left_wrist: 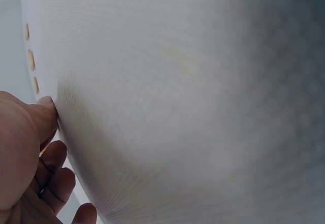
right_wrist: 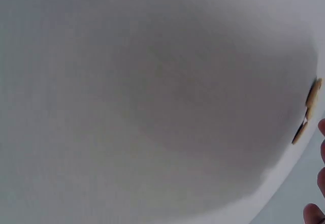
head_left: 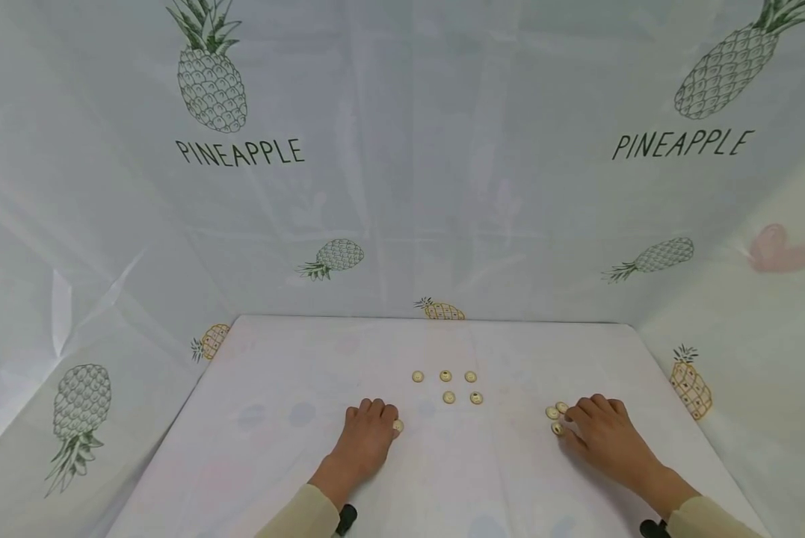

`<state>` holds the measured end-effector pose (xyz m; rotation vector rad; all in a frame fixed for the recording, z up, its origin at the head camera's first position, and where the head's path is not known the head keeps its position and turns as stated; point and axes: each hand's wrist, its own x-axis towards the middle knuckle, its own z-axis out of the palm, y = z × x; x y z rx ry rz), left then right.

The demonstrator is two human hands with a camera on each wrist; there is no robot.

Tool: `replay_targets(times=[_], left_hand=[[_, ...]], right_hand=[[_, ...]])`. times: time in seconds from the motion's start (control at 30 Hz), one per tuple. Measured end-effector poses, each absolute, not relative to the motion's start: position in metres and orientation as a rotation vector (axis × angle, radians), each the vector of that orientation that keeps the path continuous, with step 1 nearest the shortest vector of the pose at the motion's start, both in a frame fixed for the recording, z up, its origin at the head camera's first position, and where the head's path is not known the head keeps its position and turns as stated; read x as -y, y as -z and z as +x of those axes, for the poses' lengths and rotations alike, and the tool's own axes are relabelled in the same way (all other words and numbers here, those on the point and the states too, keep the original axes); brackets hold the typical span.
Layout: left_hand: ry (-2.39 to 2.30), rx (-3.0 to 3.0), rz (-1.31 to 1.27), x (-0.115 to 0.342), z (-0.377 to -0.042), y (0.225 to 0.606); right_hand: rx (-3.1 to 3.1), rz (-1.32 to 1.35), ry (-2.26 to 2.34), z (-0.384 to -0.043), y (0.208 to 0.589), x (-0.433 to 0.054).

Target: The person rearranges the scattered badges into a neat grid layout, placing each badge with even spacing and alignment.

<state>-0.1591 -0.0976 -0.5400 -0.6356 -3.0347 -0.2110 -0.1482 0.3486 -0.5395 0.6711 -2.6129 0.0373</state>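
My left hand (head_left: 368, 437) rests low on the table with curled fingers. At its thumb side it pinches a small round button-like wooden disc (head_left: 398, 425), partly covered. In the left wrist view the thumb (left_wrist: 46, 113) meets the cloth, and the hand hides most of that disc. My right hand (head_left: 604, 439) hovers palm down beside three similar discs (head_left: 552, 412), its fingers loosely bent and its thumb by the nearest one. Those discs (right_wrist: 313, 93) lie close together at the right edge of the right wrist view, and only some fingertips show there.
Between the hands lie several more discs, three in a back row (head_left: 445, 376) and two in front (head_left: 448, 397). A pale cloth covers the table (head_left: 294, 463). Pineapple-printed sheets (head_left: 402, 187) hang behind it and at both sides.
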Motion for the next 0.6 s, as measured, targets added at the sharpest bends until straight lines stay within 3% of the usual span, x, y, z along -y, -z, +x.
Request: replay_targets(times=[0.6], left_hand=[[0.21,3.016,-0.639,0.0992,-0.1598,0.5428]], right_hand=[[2.566,0.788,-0.114,-0.1492,0.5468,-0.3407]])
